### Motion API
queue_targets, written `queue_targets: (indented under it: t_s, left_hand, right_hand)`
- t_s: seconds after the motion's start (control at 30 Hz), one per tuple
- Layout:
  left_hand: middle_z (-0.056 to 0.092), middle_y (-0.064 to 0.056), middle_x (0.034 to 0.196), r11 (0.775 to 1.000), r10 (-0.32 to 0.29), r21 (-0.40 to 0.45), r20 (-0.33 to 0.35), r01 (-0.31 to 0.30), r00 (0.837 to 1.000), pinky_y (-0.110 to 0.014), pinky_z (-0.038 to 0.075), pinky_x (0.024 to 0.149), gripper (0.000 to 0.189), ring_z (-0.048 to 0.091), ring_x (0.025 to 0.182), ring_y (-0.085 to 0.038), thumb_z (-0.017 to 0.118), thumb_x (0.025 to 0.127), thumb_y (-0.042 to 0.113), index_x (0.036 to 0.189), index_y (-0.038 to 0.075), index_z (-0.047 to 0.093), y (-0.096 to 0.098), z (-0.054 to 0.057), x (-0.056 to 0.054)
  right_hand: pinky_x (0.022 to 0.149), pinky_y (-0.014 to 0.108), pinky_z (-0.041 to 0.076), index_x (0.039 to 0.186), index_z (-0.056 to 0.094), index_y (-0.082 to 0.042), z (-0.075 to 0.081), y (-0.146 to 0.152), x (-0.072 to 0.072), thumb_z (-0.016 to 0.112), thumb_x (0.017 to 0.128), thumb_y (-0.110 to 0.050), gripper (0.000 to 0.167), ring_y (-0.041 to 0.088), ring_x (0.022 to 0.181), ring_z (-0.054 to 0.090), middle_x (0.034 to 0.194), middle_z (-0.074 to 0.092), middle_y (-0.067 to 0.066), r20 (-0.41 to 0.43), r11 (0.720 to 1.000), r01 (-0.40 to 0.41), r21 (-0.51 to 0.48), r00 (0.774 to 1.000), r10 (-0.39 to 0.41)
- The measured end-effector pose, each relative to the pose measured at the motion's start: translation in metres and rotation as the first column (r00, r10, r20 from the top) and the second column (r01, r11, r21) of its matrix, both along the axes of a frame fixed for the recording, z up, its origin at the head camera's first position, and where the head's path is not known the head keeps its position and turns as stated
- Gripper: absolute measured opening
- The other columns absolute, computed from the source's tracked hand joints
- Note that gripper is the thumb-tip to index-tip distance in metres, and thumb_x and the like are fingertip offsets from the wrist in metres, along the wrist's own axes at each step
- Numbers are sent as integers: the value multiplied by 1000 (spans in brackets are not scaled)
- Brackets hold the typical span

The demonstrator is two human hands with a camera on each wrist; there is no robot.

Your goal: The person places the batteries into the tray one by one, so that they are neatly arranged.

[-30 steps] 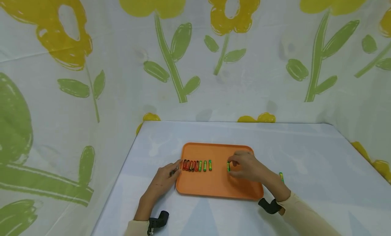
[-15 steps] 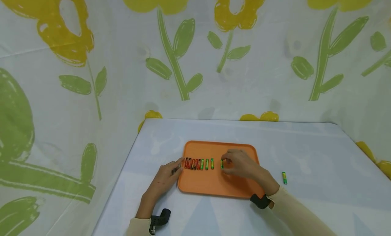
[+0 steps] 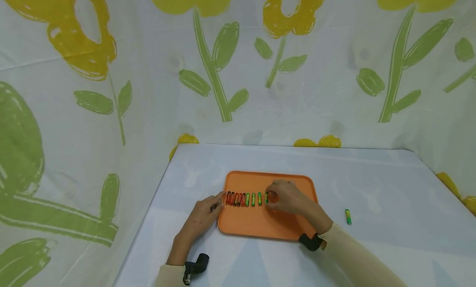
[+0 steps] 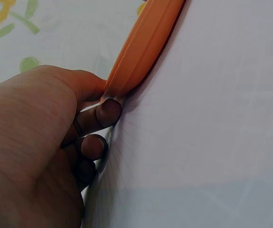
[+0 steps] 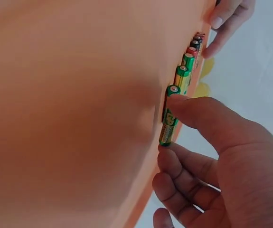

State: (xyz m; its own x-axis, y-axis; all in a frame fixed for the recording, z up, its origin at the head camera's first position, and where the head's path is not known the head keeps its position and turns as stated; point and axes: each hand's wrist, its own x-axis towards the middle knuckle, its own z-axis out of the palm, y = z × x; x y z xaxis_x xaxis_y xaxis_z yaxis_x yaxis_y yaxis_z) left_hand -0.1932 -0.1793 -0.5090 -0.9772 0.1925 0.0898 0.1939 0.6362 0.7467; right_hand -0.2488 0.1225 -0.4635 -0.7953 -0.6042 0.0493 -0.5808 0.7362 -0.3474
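Observation:
My right hand (image 3: 286,197) pinches a green-and-gold battery (image 5: 169,118) between thumb and index finger, low over the orange tray (image 3: 241,226). To its left, a row of batteries stretches across the tray: several red-and-black batteries (image 3: 236,199), side by side, then green batteries (image 3: 253,200) with small gaps between them. The held battery lies roughly parallel to them, just apart from the last green one. My left hand (image 3: 202,214) grips the tray's left rim, thumb on top and curled fingers at the underside, as the left wrist view shows.
One more green battery (image 3: 348,217) lies on the pale tablecloth (image 3: 386,188), right of the tray. Behind the table's far edge hangs a flower-patterned cloth (image 3: 327,97). Each wrist wears a black camera mount (image 3: 197,264).
My right hand has moved left over the tray with the battery, closing most of the gap to the row. The left hand stays at the rim. The head view has shifted slightly.

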Motion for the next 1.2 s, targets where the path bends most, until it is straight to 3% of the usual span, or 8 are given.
queue_targets:
  t_s: [0.33, 0.57, 0.83, 1.07, 1.2]
  left_hand:
    - [47, 5, 74, 1000, -8, 7, -43, 8, 999, -26, 36, 59, 45, 39, 65, -8, 62, 101, 17, 145, 11, 55, 1, -2, 1]
    - [49, 6, 76, 1000, -15, 9, -31, 15, 999, -26, 37, 59, 45, 41, 66, -8, 62, 101, 17, 145, 11, 54, 3, -2, 1]
    - [47, 5, 74, 1000, -14, 9, -53, 15, 998, -27, 36, 58, 44, 40, 64, -9, 62, 101, 17, 145, 10, 55, -2, 0, -1]
    - [48, 5, 75, 1000, 6, 1, -9, -6, 1000, -28, 38, 61, 46, 42, 67, -11, 62, 101, 18, 146, 15, 54, -3, -3, -3]
    - [47, 4, 75, 1000, 9, -3, 15, -9, 1000, -28, 37, 60, 46, 42, 67, -12, 62, 101, 19, 147, 16, 53, -1, -2, -2]
  right_hand:
    - [78, 39, 35, 108, 73, -13, -3, -3, 0, 86, 81, -33, 36, 11, 84, 51, 90, 57, -8, -2, 1000, 19, 21, 1000, -19]
    - [82, 45, 38, 116, 69, -4, 21, 8, 16, 82, 85, -31, 43, 15, 83, 51, 87, 57, -4, -30, 999, 34, 1, 999, -34]
    - [87, 48, 33, 113, 68, -4, 46, 50, 31, 82, 84, -21, 36, 19, 92, 53, 88, 58, -3, -103, 998, 36, -54, 994, -42]
    - [81, 44, 32, 109, 69, -7, 46, 96, 40, 83, 83, -20, 33, 19, 86, 52, 85, 55, -5, -131, 998, 50, -45, 990, -55]
    - [80, 44, 33, 109, 70, -6, 43, 121, 46, 85, 81, -19, 34, 19, 84, 53, 84, 54, -5, -136, 994, 106, -3, 985, -106]
